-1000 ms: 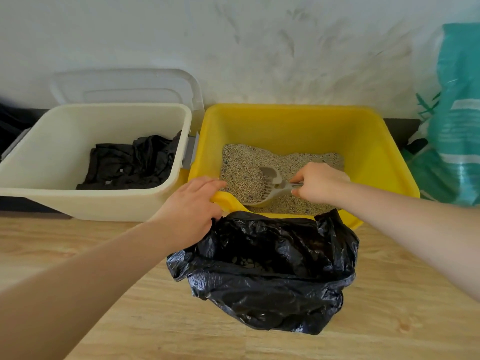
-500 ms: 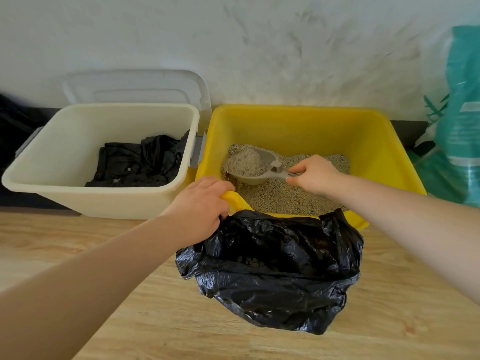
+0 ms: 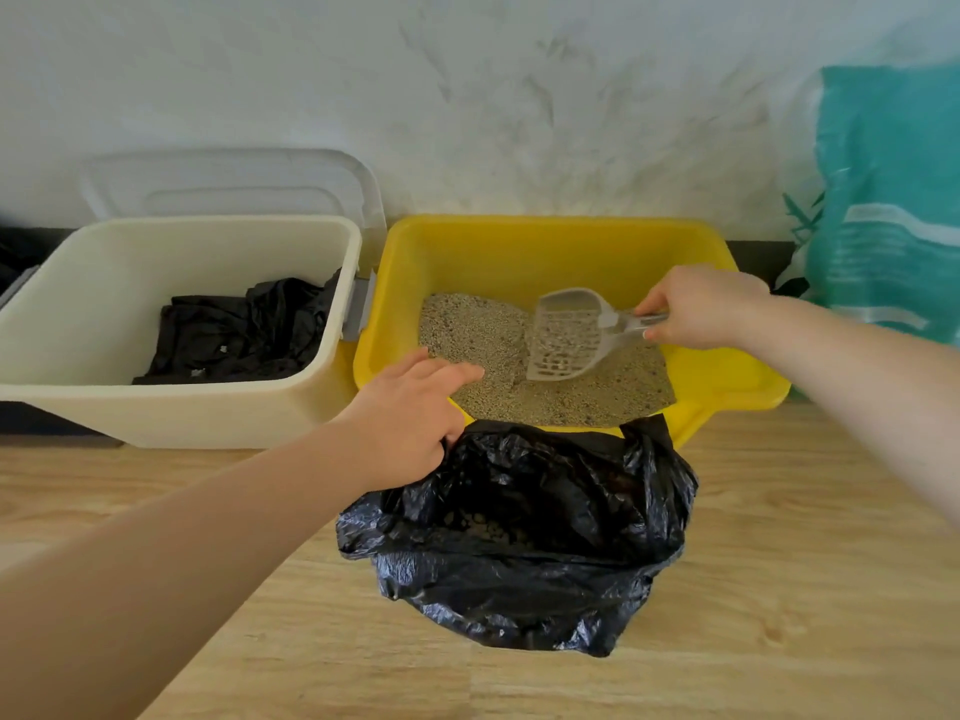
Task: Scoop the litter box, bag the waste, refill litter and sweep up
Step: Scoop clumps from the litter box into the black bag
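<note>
Pinching the thin handle of the light, stiff plastic scoop (image 3: 569,335) in her right hand (image 3: 698,309), tilted empty above loose litter in the yellow box (image 3: 519,252), she rests relaxed left-hand (image 3: 410,413) fingers on its near rim beside the limp, slippery black bag (image 3: 524,532).

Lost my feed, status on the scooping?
Right hand grips scoop, tilted over litter. Left hand rests on yellow box rim. Bag open, nothing blocking.

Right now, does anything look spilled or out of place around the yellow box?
No spill shows on the wooden floor. The black bag lies slumped against the litter box, half-collapsed, so scooped waste could miss its mouth.
</note>
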